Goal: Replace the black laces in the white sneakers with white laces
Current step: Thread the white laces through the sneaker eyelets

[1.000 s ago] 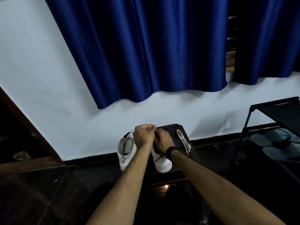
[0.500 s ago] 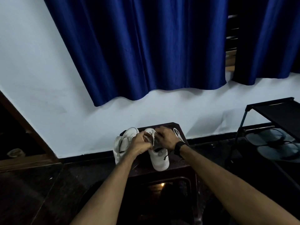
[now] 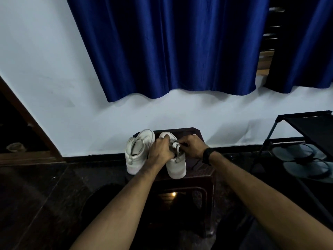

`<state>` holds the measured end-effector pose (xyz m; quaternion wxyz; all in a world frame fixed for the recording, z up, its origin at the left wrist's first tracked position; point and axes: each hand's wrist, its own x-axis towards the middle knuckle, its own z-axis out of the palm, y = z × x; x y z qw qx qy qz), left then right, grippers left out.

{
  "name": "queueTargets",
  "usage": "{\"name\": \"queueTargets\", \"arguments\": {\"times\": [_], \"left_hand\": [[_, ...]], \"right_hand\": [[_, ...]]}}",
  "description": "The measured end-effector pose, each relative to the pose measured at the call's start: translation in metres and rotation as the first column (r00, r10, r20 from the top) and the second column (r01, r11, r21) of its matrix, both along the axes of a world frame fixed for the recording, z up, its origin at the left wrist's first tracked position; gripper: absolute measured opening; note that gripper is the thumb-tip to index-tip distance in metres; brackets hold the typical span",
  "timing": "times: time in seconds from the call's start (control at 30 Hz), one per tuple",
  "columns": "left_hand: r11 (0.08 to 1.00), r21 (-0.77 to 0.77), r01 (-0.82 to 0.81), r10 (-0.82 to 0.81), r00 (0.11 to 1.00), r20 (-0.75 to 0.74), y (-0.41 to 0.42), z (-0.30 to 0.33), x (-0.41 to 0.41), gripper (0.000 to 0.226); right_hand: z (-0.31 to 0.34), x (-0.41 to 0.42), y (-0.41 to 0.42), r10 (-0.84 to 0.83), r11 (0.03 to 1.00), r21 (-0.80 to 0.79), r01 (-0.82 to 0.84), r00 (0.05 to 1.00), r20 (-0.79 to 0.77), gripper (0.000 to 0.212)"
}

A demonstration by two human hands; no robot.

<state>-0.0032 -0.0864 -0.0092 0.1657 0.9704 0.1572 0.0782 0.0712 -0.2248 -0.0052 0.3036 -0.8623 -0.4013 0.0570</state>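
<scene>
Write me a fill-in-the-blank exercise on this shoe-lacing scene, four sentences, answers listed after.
1. Both white sneakers stand on a dark ____.
2. The left hand and right hand both work on the ____ of the two sneakers.
3. The left sneaker shows ____ laces in its eyelets.
4. The curtain above is ____.

Missing words: stool; right; no; blue
</scene>
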Motion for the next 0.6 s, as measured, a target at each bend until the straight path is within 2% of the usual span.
{"name": "queueTargets", "arguments": {"times": [0.1, 0.2, 0.3, 0.37, 0.47, 0.6], "left_hand": [[0.999, 0.045, 0.025, -0.022, 0.997, -0.068, 0.000, 0.003, 0.004, 0.043], [0.995, 0.081, 0.060, -0.055, 0.997, -0.060, -0.004, 0.004, 0.006, 0.037], [0.996, -0.018, 0.093, -0.093, 0.995, -0.040, 0.004, 0.001, 0.006, 0.031], [0.992, -0.085, 0.092, -0.095, 0.995, -0.032, 0.015, -0.002, 0.005, 0.031], [0.989, -0.120, 0.091, -0.093, 0.996, -0.012, 0.023, -0.005, 0.001, 0.035], [0.963, -0.256, 0.081, -0.080, 0.997, 0.017, 0.023, -0.004, -0.001, 0.027]], "right_hand": [[0.001, 0.000, 0.000, -0.007, 1.000, -0.002, 0.007, 1.000, 0.011, 0.017], [0.005, -0.004, -0.001, 0.006, 0.999, -0.040, -0.004, 0.999, 0.034, 0.018], [0.013, -0.009, 0.000, 0.098, 0.985, -0.153, -0.073, 0.982, 0.163, 0.015], [0.014, -0.008, 0.007, 0.170, 0.956, -0.275, -0.107, 0.962, 0.216, 0.020], [0.018, -0.009, 0.018, 0.232, 0.897, -0.425, -0.119, 0.946, 0.225, 0.025], [0.023, -0.016, 0.022, 0.257, 0.810, -0.575, -0.115, 0.951, 0.173, 0.025]]}}
